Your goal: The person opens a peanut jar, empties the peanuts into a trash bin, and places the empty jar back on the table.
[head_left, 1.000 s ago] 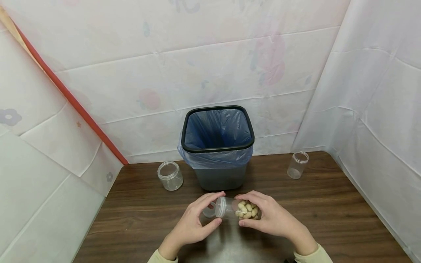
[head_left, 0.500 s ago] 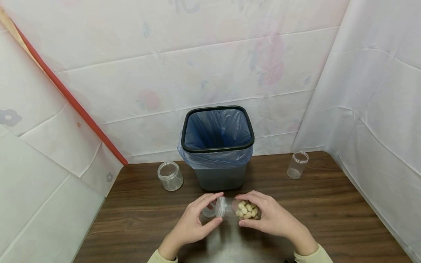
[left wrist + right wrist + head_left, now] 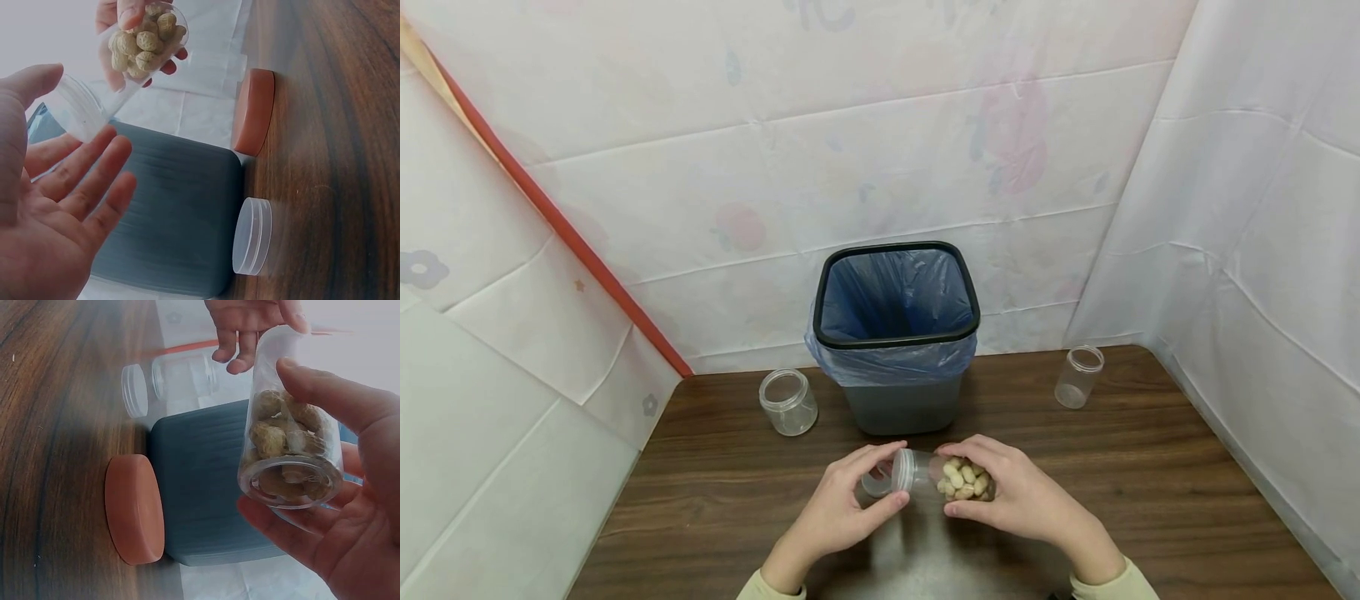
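A clear jar (image 3: 927,473) of peanuts (image 3: 964,479) lies on its side between the two hands, above the table. My right hand (image 3: 1011,492) holds it around its base end, where the peanuts are gathered. My left hand (image 3: 842,504) grips the screw lid (image 3: 78,107) at the other end between thumb and fingers. In the left wrist view the lid sits on the jar's mouth. Below, a loose clear lid (image 3: 253,236) and a round orange-pink disc (image 3: 134,509) rest on the table, mostly hidden by the hands and jar in the head view.
A dark bin (image 3: 904,408) with a blue liner (image 3: 895,292) stands behind the hands on the wooden table (image 3: 700,492). To its left is an open wide clear jar (image 3: 788,404), to its right a narrower clear jar (image 3: 1078,377). Printed white sheets (image 3: 700,208) hang around.
The left fingers have shifted slightly around the lid. The jar, the peanuts and the right hand have stayed in place.
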Demonstrator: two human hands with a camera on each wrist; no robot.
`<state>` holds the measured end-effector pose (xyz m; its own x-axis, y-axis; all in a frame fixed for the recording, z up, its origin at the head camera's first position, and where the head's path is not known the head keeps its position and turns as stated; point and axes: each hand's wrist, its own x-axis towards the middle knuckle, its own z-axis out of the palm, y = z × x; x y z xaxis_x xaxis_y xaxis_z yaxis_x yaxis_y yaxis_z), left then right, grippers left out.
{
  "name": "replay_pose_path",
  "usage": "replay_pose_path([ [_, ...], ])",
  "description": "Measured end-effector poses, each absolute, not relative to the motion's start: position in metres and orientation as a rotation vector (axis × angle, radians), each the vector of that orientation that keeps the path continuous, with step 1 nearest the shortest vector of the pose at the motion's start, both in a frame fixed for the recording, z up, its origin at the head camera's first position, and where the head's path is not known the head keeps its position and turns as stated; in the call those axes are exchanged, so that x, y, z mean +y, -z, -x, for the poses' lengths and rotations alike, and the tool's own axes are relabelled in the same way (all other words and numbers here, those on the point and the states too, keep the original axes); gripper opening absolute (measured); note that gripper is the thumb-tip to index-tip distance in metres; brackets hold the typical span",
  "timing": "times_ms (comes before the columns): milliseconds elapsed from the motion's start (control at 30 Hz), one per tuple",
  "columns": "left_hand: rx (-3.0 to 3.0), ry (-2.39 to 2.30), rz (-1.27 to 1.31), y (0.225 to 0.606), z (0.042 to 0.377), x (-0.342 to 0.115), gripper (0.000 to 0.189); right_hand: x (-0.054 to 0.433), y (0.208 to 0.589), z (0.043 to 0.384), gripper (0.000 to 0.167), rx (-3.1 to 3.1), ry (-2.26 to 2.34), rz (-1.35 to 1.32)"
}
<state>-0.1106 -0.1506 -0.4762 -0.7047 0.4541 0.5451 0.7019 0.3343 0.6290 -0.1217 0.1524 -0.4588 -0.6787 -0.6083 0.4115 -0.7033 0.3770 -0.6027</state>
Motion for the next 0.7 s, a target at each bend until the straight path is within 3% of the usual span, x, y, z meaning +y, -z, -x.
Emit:
replay_pose_path([
  [300,-2.425,1.476,0.821,0.4753,0.1092,-0.1477,0.030,0.1485,0.4604,0.1211,0.060,-2.493,-1.192,-1.183],
  [700,-2.444,1.539,0.781,0.4772,0.1098,-0.1471,0.027,0.1480,0.4608,0.1204,0.060,-2.494,-1.208,-1.176],
])
